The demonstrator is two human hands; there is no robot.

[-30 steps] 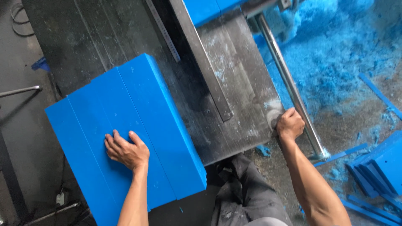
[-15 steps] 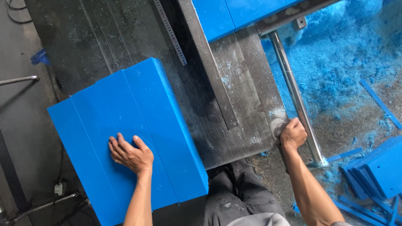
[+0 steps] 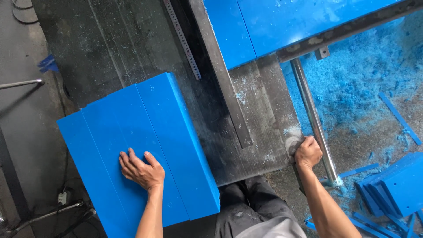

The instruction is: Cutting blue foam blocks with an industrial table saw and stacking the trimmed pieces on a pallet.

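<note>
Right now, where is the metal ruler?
In the head view the metal ruler lies on the dark table near the top centre, just left of the long steel fence bar, above the stacked blue boards.

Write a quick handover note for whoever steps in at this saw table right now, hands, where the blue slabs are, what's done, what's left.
Left hand: flat, palm down on the blue slab stack, which overhangs the table's near edge.
Right hand: gripping the near right corner of the steel table, beside the round rail.
Done: cut pieces and blue shavings lie on the floor.
Left: the stack under the hand sits short of the fence.
</note>
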